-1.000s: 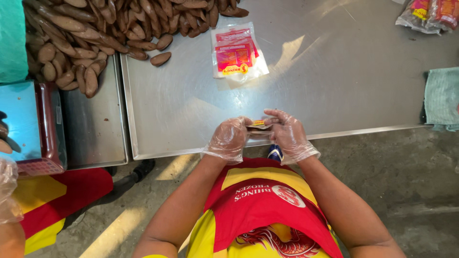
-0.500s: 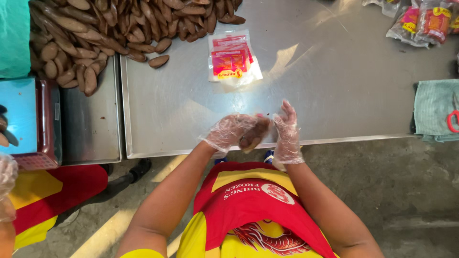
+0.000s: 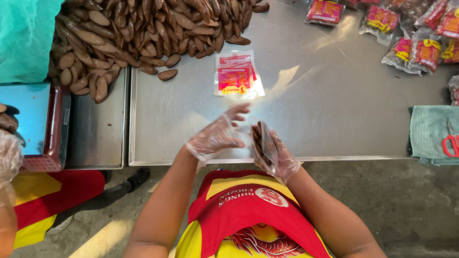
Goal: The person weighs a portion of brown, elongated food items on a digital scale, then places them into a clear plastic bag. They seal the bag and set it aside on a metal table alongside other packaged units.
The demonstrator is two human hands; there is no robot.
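Note:
Both my hands wear thin clear plastic gloves over the near edge of a steel table. My right hand grips a small clear bag filled with brown pods. My left hand is open just left of it, fingers spread and pointing toward the bag, holding nothing. A short way beyond my hands lies a stack of empty clear pouches with red labels. A big heap of brown pods covers the table's far left.
Filled red-labelled packets lie at the far right. A green cloth with red-handled scissors sits at the right edge. A scale with a blue top stands at left, beside another person's gloved hand.
My hands have parted: the left has let go and opened while the right keeps the filled bag. The view has shifted, showing more packets and the scissors at right.

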